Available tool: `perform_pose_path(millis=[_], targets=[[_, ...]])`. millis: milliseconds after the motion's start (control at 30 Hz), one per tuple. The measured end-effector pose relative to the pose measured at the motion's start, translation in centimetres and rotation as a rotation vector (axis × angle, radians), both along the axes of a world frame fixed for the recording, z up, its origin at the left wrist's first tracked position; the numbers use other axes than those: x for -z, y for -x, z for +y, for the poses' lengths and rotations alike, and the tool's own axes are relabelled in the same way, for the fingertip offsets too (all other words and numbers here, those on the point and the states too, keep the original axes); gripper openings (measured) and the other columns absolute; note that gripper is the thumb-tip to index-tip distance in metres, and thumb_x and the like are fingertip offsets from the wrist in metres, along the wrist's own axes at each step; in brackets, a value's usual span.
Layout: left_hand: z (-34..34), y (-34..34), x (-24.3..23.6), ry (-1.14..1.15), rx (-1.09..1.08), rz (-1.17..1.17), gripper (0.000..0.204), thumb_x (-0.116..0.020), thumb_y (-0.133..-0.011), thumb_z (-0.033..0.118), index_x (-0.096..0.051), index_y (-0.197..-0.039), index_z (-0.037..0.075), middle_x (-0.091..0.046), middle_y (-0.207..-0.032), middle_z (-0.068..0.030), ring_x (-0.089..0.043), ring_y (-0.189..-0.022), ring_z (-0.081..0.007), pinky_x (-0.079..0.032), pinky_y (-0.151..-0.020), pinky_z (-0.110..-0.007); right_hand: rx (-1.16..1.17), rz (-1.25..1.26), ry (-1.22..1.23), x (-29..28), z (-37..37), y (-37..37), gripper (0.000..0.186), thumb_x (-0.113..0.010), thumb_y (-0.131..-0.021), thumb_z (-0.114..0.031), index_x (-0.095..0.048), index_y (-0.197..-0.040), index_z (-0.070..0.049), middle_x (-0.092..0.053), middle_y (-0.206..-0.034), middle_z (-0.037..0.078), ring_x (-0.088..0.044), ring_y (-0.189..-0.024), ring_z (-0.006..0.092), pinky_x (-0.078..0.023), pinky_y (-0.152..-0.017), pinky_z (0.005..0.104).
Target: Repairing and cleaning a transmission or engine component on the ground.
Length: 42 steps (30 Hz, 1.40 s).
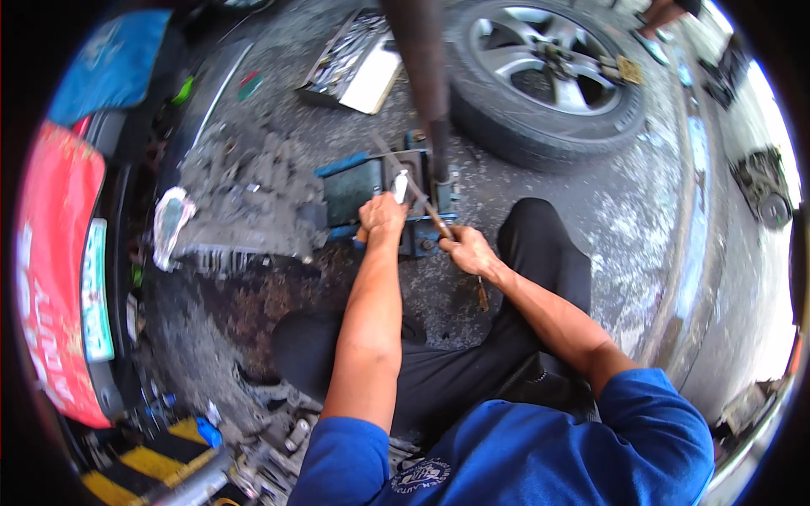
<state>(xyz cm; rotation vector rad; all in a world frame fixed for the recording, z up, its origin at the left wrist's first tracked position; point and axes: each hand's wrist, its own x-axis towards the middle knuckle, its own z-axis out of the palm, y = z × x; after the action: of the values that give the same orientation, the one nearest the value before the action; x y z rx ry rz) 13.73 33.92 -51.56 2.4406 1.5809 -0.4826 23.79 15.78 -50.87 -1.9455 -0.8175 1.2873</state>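
My left hand (pixel 382 214) is closed on a small white piece (pixel 401 184) over a blue metal vise-like fixture (pixel 346 190). My right hand (pixel 462 248) grips the handle of a long, thin file-like tool (pixel 413 187), whose blade crosses beside the white piece. A dark upright pipe (pixel 422 76) rises from the right part of the fixture. Whether the white piece is clamped or only held is hard to tell.
A wheel with tyre (pixel 544 135) lies beyond, beside an open box of tools (pixel 337 67). A grimy metal part (pixel 228 202) sits at left, near a vehicle with red cover (pixel 59 253). Scattered tools (pixel 287 438) lie lower left. Another person's foot (pixel 651 46) is upper right.
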Motion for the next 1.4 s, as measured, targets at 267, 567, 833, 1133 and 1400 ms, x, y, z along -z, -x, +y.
perform_pose_path(millis=[267, 567, 833, 1133, 1400], targets=[[2.4, 1.4, 0.4, 0.079, -0.212, -0.222, 0.047, -0.068, -0.08, 0.045, -0.074, -0.1, 0.004, -0.072, -0.105, -0.0186, -0.067, -0.103, -0.0383, -0.052, -0.089, -0.044, -0.114, -0.169, -0.03, 3.8, -1.1, -2.9, 0.032, -0.057, -0.08, -0.022, -0.068, -0.105, -0.005, -0.069, -0.093, 0.025, -0.068, -0.092, 0.04, -0.053, -0.081, 0.0471], [4.9, 1.9, 4.0, 0.056, -0.757, -1.097, 0.049, -0.073, -0.079, 0.039, -0.069, -0.086, -0.009, -0.07, -0.077, -0.0151, -0.063, -0.068, -0.0233, -0.049, -0.066, -0.041, 0.002, -0.32, 0.367, 15.5, -5.4, 2.5, 0.029, -0.066, -0.076, -0.017, -0.07, -0.101, -0.004, -0.066, -0.103, 0.027, -0.063, -0.108, 0.0349, -0.052, -0.093, 0.0419], [3.4, 0.8, 1.4, -0.002, -0.623, -0.669, 0.052, -0.069, -0.074, 0.051, -0.074, -0.094, 0.004, -0.071, -0.095, -0.0243, -0.067, -0.096, -0.0418, -0.052, -0.085, -0.049, -0.007, -0.043, 0.327, 13.9, -5.0, 1.6, 0.019, -0.065, -0.082, -0.011, -0.068, -0.097, 0.0, -0.068, -0.082, 0.012, -0.068, -0.078, 0.0228, -0.053, -0.069, 0.0369], [0.4, 2.4, -1.5, 0.184, -0.339, -0.361, 0.05, -0.069, -0.079, 0.048, -0.073, -0.101, 0.004, -0.07, -0.105, -0.0224, -0.067, -0.102, -0.0385, -0.052, -0.089, -0.046, 0.21, 0.63, 0.119, 7.9, -2.2, 2.1, 0.01, -0.063, -0.087, -0.003, -0.061, -0.096, -0.002, -0.064, -0.089, 0.006, -0.065, -0.075, 0.0182, -0.054, -0.07, 0.0302], [-0.6, 2.6, -0.4, 0.15, -0.258, -0.277, 0.058, -0.073, -0.076, 0.056, -0.073, -0.102, 0.004, -0.071, -0.103, -0.0219, -0.067, -0.103, -0.0368, -0.052, -0.088, -0.047, 0.179, 0.65, 0.104, 8.3, -2.3, 1.7, 0.013, -0.062, -0.087, 0.0, -0.062, -0.1, 0.001, -0.063, -0.091, 0.007, -0.065, -0.08, 0.0196, -0.056, -0.074, 0.0307]])
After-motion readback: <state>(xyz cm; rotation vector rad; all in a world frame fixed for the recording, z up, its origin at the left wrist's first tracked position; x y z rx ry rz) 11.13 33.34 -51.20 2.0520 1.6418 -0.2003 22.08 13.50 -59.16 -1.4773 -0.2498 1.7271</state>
